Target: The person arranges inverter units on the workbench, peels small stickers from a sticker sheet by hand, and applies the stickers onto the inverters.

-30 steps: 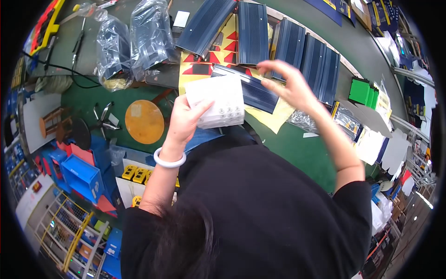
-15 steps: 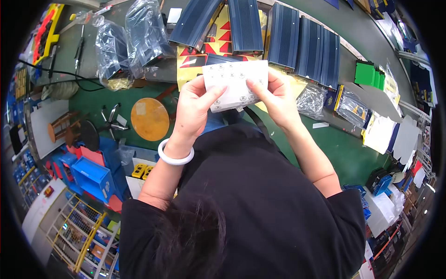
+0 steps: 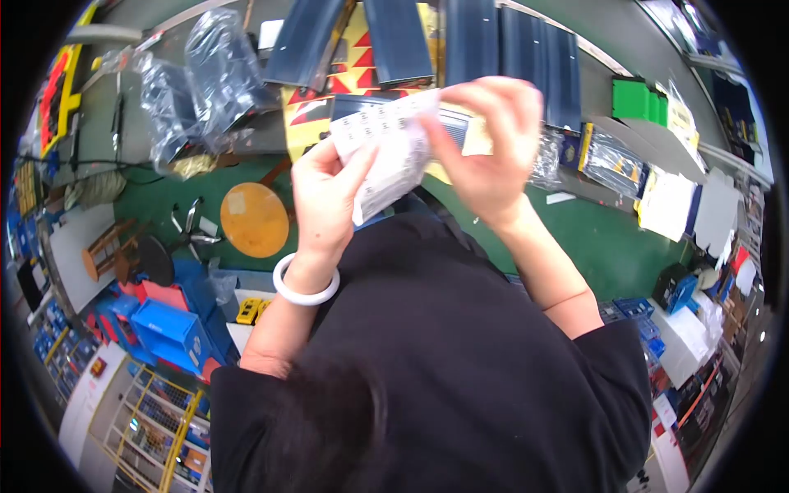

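Observation:
A white sheet of small printed labels (image 3: 382, 144) is held up in front of my chest, tilted and bent. My left hand (image 3: 329, 193) pinches its left edge, thumb on top, and a white bangle circles that wrist. At the sheet's upper right corner, my right hand (image 3: 493, 152) is closed with thumb and curled fingers at the edge. Motion smears this hand, so a small piece between its fingertips cannot be made out. Just beyond the sheet lies a dark finned metal case (image 3: 353, 105) on yellow material with red triangles (image 3: 304, 115).
Several dark ribbed cases (image 3: 470, 45) line the bench ahead. Plastic-wrapped units (image 3: 222, 70) lie at the left, green blocks (image 3: 629, 100) at the right. A round wooden stool (image 3: 255, 219) and blue bins (image 3: 168, 329) stand below left.
The sheet has gone from facing me flat to tilted and bent, shifting left. My right hand has turned, with its fingers raised at the upper corner. The head view has shifted slightly.

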